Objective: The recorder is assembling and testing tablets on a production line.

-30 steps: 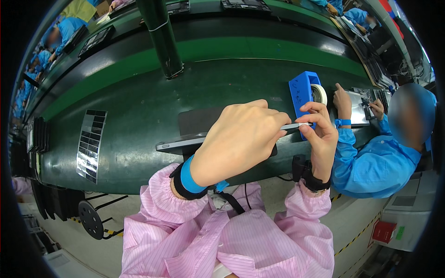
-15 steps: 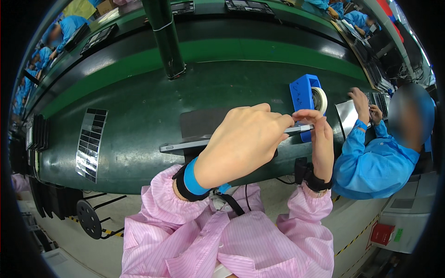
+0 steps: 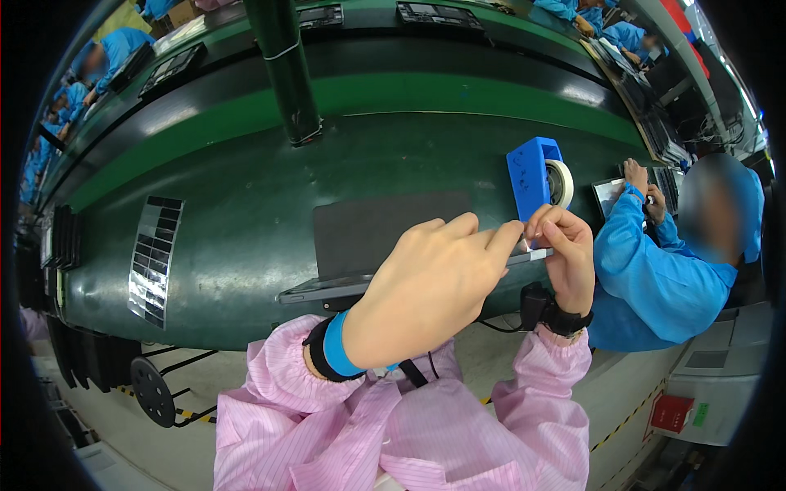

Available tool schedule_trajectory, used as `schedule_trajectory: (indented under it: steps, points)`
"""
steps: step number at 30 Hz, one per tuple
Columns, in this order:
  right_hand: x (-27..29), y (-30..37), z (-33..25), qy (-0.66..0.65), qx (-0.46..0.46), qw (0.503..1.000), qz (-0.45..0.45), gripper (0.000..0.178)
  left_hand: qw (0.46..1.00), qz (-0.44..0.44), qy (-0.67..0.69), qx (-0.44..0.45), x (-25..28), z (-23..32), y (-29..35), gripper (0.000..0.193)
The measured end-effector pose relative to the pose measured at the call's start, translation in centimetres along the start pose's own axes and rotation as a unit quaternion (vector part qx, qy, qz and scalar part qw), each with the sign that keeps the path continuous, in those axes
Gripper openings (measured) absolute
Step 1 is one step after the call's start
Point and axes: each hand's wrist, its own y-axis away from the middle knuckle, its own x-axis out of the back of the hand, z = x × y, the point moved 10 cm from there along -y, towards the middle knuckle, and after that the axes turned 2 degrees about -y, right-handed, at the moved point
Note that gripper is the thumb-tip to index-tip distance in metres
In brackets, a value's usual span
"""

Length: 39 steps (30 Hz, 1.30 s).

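A thin grey tablet-like device is tilted up nearly edge-on over a dark mat. My left hand lies across it, closed round it, with most of its fingers hidden from view. At the device's right end, a small white piece sits on the edge. My right hand is there, thumb and forefinger pinched on a small shiny clear strip, close to my left fingertips. Just beyond my right hand stands a blue tape dispenser with a roll of whitish tape.
A sheet of dark rectangular stickers lies on the green table at left. A green post rises at the back. Close on the right, a co-worker in blue handles parts. Dark panels are stacked at far left.
The device's right end and both hands sit slightly lower, uncovering more of the mat. My right fingers have curled in, nearer the edge. The co-worker's raised hand has come down.
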Motion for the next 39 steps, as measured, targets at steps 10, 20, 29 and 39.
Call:
schedule_trajectory:
  steps: [10, 20, 29, 39]
  points:
    - [0.3, 1.3, -1.3, 0.034, 0.107, 0.991, 0.067, 0.017, 1.000, -0.013, -0.017, -0.010, -0.1, 0.3, 0.1, 0.035]
    - [0.1, 0.6, -0.8, 0.039, 0.081, 0.994, 0.069, 0.017, 0.997, 0.012, -0.044, -0.055, -0.1, 1.1, 0.1, 0.040]
    - [0.4, 1.1, -1.6, 0.048, 0.129, 0.986, 0.091, 0.016, 0.998, -0.025, -0.023, -0.049, -0.7, 0.2, -0.6, 0.035]
    - [-0.3, 0.7, -0.2, -0.125, 0.104, 0.986, 0.036, 0.028, 0.999, -0.009, 0.040, 0.005, 0.1, -0.9, -1.1, 0.039]
